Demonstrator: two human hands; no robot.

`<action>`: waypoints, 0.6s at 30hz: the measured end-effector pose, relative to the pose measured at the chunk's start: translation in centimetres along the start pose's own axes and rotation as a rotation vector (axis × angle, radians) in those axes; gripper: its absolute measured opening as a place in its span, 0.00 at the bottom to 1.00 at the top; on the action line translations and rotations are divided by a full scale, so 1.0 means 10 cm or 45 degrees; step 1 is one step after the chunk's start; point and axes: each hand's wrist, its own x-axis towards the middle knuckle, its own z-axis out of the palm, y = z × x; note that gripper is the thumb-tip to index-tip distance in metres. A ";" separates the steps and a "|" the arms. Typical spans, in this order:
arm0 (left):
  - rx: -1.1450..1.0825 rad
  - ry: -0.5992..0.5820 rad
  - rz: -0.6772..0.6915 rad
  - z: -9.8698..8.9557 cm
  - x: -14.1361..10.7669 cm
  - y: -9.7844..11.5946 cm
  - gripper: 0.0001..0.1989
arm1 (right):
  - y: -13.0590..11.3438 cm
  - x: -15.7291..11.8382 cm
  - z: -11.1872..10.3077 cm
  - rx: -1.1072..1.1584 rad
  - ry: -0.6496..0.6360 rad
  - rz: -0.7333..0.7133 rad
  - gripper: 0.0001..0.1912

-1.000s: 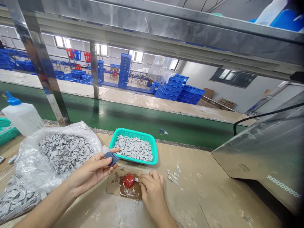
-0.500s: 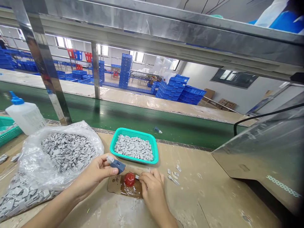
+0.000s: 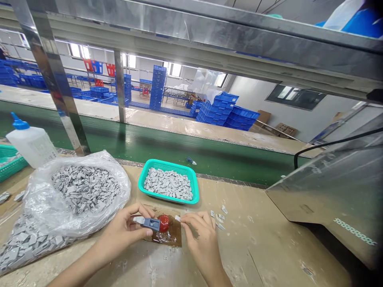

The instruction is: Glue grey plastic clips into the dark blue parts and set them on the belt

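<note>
Fingers and thumb of the left hand are clamping on a dark blue-gray part in the head view; its pale end is lying toward the palm, and some curled fingers are hiding behind it. The part is covering the left edge of a red dome, so whether the two are touching cannot be told. Beneath the dome, a wet brown patch is showing only partly. The right hand is pinching a small pale piece just right of the dome, fingertips hiding most of it. Behind, a teal basket is holding gray pieces; left of it, a plastic bag is bulging with more, blocking the foot of a bottle whose label is staying unreadable. Both forearms are running out of frame below. Something small is lying on the green belt, too small to make out.
</note>
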 end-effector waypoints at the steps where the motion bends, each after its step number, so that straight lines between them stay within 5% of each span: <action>1: 0.021 -0.026 0.014 0.01 -0.01 -0.02 0.07 | 0.00 0.00 -0.01 0.009 0.025 -0.008 0.12; 7: 0.206 -0.042 0.099 0.06 -0.02 -0.09 0.05 | -0.01 -0.07 -0.01 0.055 0.024 -0.034 0.11; 12: 0.145 -0.087 0.075 0.13 -0.07 -0.09 0.05 | -0.25 -0.10 -0.12 0.453 -0.070 0.110 0.07; 18: 0.125 -0.081 0.111 0.15 -0.12 -0.11 0.06 | -0.47 -0.08 -0.11 0.565 -0.110 -0.037 0.10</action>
